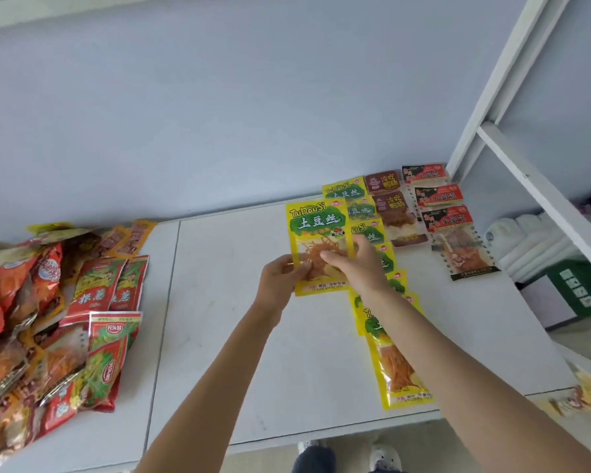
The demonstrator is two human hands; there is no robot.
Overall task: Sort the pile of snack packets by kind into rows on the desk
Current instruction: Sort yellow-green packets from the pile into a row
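Observation:
A yellow-and-green packet is held upright above the white desk, gripped at its lower part by both my left hand and my right hand. Behind and below it runs a row of matching yellow packets, overlapping from the back of the desk toward the front edge. To its right lie a row of two brown packets and a row of three red-and-black packets. The unsorted pile of snack packets, mostly red and orange, lies at the desk's left.
A white metal frame rises at the desk's right edge. Beyond it are rolled white items and a green box. A few loose packets lie at the lower right. Blue wall stands behind the desk. My shoes show below the front edge.

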